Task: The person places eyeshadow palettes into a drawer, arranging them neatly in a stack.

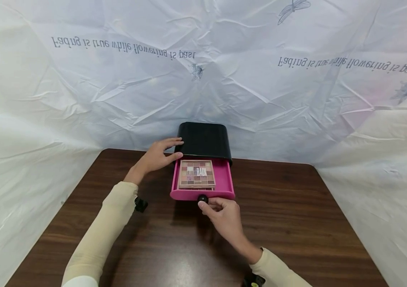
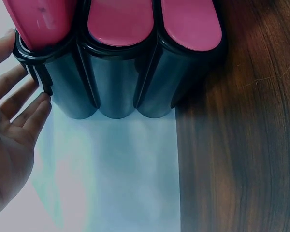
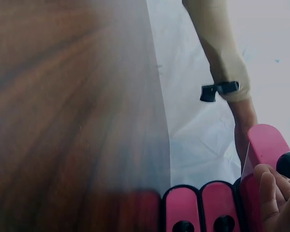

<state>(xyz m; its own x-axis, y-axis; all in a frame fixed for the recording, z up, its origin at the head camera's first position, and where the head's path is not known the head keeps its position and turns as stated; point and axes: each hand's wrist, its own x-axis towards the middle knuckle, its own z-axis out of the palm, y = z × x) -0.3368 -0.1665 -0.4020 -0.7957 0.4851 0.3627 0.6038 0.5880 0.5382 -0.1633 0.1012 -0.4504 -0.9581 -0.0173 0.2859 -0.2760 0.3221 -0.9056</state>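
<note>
While my right hand [image 1: 225, 217] pinches the black knob [image 1: 202, 198] between thumb and fingertips, the pink drawer [image 1: 225, 181] at its 12 o'clock stands pulled well out of the black cabinet [image 1: 205, 141]. An eyeshadow palette [image 1: 197, 173] already lies flat inside it. My left hand [image 1: 158, 156], at 10 o'clock, rests with fingers spread against the cabinet's side, bracing it. By my judgement, the drawer is loaded and only needs sliding shut; the other drawers are closed.
</note>
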